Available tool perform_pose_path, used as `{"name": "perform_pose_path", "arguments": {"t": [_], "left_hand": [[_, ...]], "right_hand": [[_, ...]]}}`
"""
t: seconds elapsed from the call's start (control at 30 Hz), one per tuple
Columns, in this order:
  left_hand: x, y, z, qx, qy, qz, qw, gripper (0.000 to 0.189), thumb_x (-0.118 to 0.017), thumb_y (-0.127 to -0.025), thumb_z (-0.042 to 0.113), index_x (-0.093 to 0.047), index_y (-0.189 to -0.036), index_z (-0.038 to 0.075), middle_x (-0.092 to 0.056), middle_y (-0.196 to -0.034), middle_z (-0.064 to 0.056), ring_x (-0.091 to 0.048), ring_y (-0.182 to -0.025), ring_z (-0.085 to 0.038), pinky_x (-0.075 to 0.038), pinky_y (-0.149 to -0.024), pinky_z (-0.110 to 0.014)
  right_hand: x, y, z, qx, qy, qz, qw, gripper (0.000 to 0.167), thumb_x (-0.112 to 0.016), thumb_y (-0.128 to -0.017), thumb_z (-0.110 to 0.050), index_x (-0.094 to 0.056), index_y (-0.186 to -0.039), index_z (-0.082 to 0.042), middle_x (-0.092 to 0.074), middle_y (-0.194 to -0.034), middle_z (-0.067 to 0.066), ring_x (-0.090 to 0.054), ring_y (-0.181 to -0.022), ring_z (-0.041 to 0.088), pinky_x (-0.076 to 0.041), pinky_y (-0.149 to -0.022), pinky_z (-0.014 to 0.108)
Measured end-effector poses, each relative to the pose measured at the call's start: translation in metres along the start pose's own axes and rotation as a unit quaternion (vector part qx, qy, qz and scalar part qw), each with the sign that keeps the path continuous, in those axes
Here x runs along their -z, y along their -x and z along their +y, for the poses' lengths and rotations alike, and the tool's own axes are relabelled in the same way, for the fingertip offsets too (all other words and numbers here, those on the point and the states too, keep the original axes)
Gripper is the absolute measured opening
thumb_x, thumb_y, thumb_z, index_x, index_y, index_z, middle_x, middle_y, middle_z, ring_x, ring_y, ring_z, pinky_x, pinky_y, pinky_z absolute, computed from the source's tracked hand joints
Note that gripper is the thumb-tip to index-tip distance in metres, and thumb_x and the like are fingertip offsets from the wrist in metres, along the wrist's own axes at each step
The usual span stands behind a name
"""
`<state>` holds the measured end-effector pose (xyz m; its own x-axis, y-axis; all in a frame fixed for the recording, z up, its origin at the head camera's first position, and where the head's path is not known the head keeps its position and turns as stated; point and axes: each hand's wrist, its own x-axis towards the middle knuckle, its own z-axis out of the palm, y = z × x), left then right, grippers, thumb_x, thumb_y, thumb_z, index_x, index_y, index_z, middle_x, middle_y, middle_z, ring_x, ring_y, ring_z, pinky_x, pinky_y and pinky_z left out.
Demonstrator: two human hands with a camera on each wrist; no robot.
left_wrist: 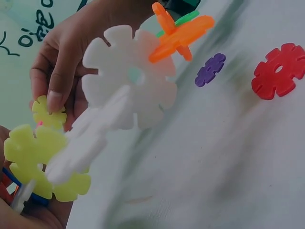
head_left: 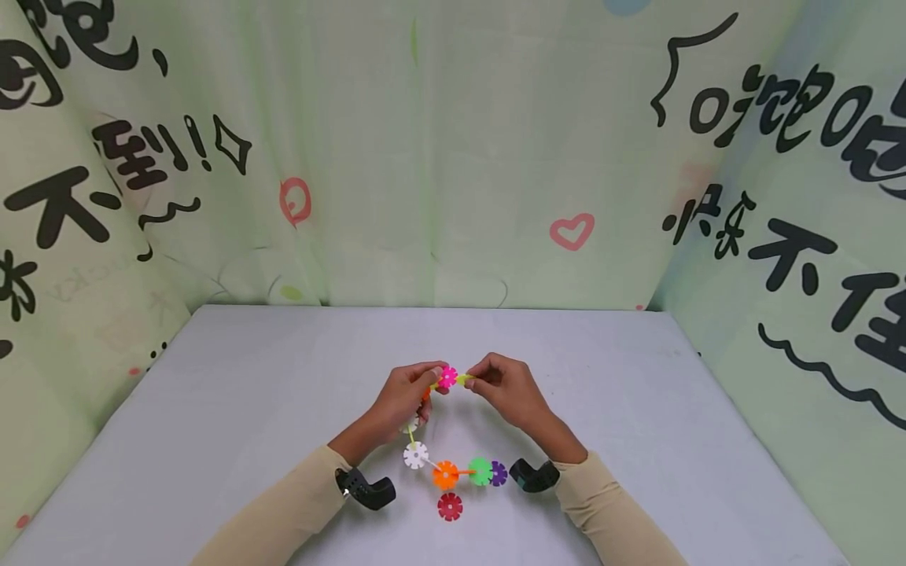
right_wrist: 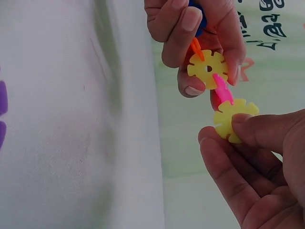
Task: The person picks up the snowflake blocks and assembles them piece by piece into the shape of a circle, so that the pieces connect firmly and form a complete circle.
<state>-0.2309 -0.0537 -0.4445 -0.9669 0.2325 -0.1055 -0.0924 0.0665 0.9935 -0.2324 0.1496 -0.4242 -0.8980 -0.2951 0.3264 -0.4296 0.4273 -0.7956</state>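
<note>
My right hand (head_left: 513, 397) pinches a yellow snowflake disc (right_wrist: 228, 112) between thumb and fingers. This disc meets a pink disc (head_left: 448, 377), seen edge-on in the right wrist view. My left hand (head_left: 392, 405) grips the chain beside the pink disc, its fingers around another yellow disc (right_wrist: 196, 69); an orange piece (right_wrist: 196, 46) and a blue piece (right_wrist: 203, 21) are partly hidden in that hand. From there the chain hangs toward me through white discs (left_wrist: 112, 52), an orange disc (head_left: 446, 475) and a green disc (head_left: 480, 472).
On the white table (head_left: 283, 354) lie a loose red disc (head_left: 450, 507) and a purple disc (head_left: 499, 474), near the chain's lower end. Printed curtains (head_left: 481, 157) stand around the table's back and sides. Dark wrist-worn devices (head_left: 371, 493) sit at both sleeves.
</note>
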Motion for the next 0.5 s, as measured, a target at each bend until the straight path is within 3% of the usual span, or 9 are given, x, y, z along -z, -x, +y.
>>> {"name": "perform_pose_path", "arguments": {"t": [0.33,0.5], "left_hand": [[-0.008,0.003,0.001,-0.024,0.007,0.039,0.9989,0.033,-0.053,-0.101,0.023,-0.062,-0.128,0.006,-0.063,-0.103,-0.025,-0.045,-0.045,-0.015,-0.043,-0.044,-0.021],[-0.012,0.003,-0.001,-0.033,0.000,0.040,0.9986,0.035,-0.051,-0.102,0.024,-0.059,-0.129,0.003,-0.062,-0.101,-0.025,-0.045,-0.044,-0.014,-0.045,-0.044,-0.022]], "right_hand": [[-0.012,-0.002,0.003,0.056,0.011,0.038,0.9976,0.012,-0.074,-0.081,0.006,-0.066,-0.084,-0.002,-0.070,-0.083,0.006,-0.065,-0.068,0.014,-0.055,-0.063,0.025],[-0.014,-0.004,0.004,0.065,0.022,0.044,0.9967,0.013,-0.074,-0.080,0.008,-0.066,-0.083,-0.003,-0.069,-0.081,0.006,-0.064,-0.067,0.013,-0.054,-0.063,0.025]]}}
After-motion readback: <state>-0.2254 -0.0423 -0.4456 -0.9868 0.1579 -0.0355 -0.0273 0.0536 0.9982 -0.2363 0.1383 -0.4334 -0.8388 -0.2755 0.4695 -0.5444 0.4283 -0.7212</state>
